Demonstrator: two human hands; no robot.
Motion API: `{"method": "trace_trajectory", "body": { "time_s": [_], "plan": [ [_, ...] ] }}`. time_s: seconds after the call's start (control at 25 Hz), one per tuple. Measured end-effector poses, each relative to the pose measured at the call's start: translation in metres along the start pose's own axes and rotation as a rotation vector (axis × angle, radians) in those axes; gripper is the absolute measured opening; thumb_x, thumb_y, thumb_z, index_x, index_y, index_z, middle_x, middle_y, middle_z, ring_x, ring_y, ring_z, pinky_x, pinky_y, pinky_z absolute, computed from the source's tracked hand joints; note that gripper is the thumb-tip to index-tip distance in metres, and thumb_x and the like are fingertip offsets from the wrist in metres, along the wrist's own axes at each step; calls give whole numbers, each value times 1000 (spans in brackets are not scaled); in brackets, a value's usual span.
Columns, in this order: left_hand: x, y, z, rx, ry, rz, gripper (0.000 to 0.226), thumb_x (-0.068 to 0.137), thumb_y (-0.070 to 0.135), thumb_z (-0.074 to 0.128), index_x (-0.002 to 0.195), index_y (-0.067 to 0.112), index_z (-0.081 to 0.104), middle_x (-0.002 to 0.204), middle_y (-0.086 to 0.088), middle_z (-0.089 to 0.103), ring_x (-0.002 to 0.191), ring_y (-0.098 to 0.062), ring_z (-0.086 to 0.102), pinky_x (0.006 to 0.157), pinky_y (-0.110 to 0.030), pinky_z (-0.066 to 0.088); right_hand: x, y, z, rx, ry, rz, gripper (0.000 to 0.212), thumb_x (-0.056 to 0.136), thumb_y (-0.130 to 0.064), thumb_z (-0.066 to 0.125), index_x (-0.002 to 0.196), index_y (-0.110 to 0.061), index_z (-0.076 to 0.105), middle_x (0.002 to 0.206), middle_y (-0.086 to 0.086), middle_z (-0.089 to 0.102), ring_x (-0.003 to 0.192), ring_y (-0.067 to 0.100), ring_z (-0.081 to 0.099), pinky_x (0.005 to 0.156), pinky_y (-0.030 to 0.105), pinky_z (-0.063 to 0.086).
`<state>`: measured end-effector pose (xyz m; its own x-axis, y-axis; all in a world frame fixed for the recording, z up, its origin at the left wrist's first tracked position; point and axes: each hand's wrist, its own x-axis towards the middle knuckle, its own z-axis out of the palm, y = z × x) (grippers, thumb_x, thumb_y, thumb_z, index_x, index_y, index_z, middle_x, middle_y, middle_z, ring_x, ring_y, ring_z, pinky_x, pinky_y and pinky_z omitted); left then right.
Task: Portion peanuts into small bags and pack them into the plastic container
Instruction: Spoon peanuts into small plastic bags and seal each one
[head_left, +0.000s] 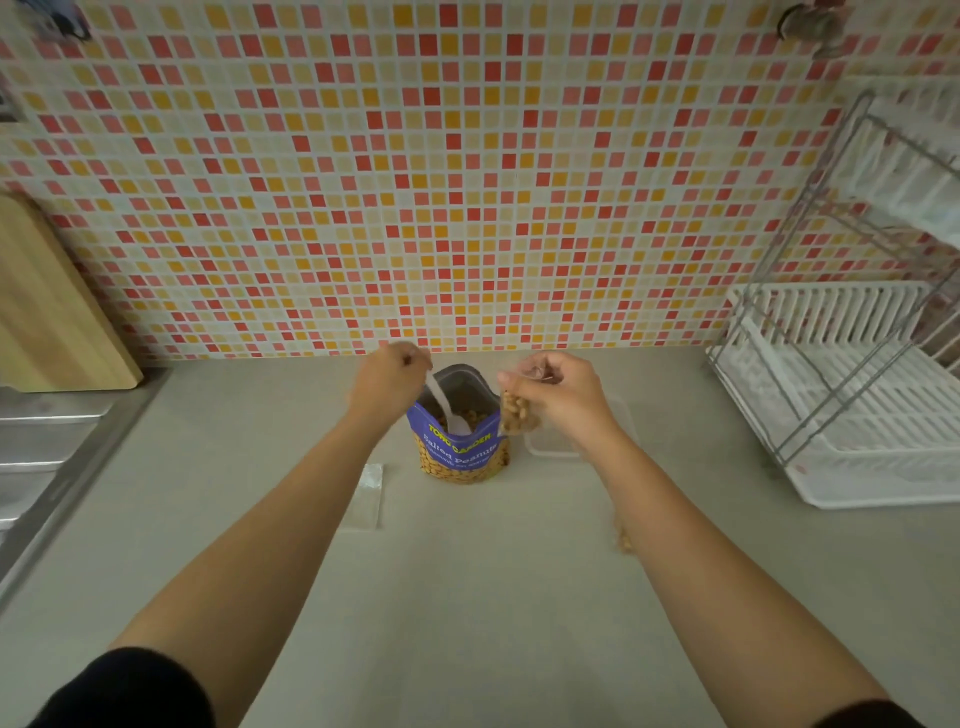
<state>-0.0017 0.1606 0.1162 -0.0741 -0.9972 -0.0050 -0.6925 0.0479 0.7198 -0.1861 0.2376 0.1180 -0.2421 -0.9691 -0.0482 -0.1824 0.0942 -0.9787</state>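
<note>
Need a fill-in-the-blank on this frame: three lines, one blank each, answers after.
1. The left hand holds a white ____ dipped into the peanut pouch.
2. The right hand pinches a small clear bag partly filled with ____.
3. The plastic container sits on the counter to the ____ of the pouch.
Missing words: spoon; peanuts; right.

A matt bench (467, 597), glossy mosaic wall tiles (415, 182), a wooden board (47, 312) and a white plastic spoon (448, 408) are seen
</note>
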Motion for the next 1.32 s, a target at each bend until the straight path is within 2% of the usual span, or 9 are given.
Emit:
{"method": "trace_trajectory", "body": {
  "time_s": [0.12,0.2,0.28,0.4,0.56,0.72,1.04,1.16,1.32],
  "plan": [
    [-11,-9,9,233,41,-51,34,93,33,48,112,7,59,113,-16,58,99,-29,54,81,-38,44,1,-10,-12,8,20,-9,27,71,-28,78,71,-15,55,67,4,55,60,12,55,62,23,50],
    [-32,-5,10,271,237,122,45,90,33,55,129,12,47,128,-12,46,117,-29,46,96,-45,42,2,-12,-18,2,51,-40,30,66,-34,81,65,-20,54,70,2,54,68,14,54,69,28,49],
    [-56,6,17,-38,163,326,44,88,21,58,129,12,48,120,-7,54,110,-21,54,96,-35,45,3,-14,-20,42,40,-70,33,61,-37,83,62,-22,53,76,6,65,71,18,60,74,32,52],
    [-85,23,39,-484,-301,241,44,85,29,60,126,15,53,111,1,66,102,-10,64,92,-27,50,2,-12,-21,64,20,-93,37,54,-46,84,62,-24,56,105,17,70,92,26,68,84,39,56],
    [-97,31,67,-723,-289,110,10,89,8,58,98,5,62,80,-5,67,67,-1,66,70,-15,55,-4,0,-39,82,-50,-24,24,69,-35,78,82,-20,64,96,8,70,85,18,66,71,24,53],
    [-105,22,92,-831,-355,-20,11,90,7,56,82,11,63,67,4,67,63,-4,65,68,-16,53,-13,23,-71,164,-168,35,11,81,-12,68,90,-18,65,87,1,69,82,11,65,77,22,53],
    [-126,-10,178,-648,-401,-246,10,86,9,62,94,5,66,69,-7,58,65,-15,51,69,-23,47,-12,118,-100,-321,-68,134,19,78,-21,73,94,-12,73,88,6,73,61,-7,62,66,7,49],
    [-131,-13,209,-496,-282,-321,25,82,10,66,106,8,62,69,-9,65,65,-21,61,76,-33,55,-10,152,-101,-498,-33,127,15,77,-20,73,89,-11,74,89,5,74,71,4,61,69,6,45],
    [-130,-17,234,-294,-204,-244,26,83,14,64,110,16,61,73,-10,68,66,-19,62,68,-23,50,-3,179,-96,-583,24,137,11,77,-16,70,87,-11,71,88,9,73,79,17,65,63,14,39]
  ]
}}
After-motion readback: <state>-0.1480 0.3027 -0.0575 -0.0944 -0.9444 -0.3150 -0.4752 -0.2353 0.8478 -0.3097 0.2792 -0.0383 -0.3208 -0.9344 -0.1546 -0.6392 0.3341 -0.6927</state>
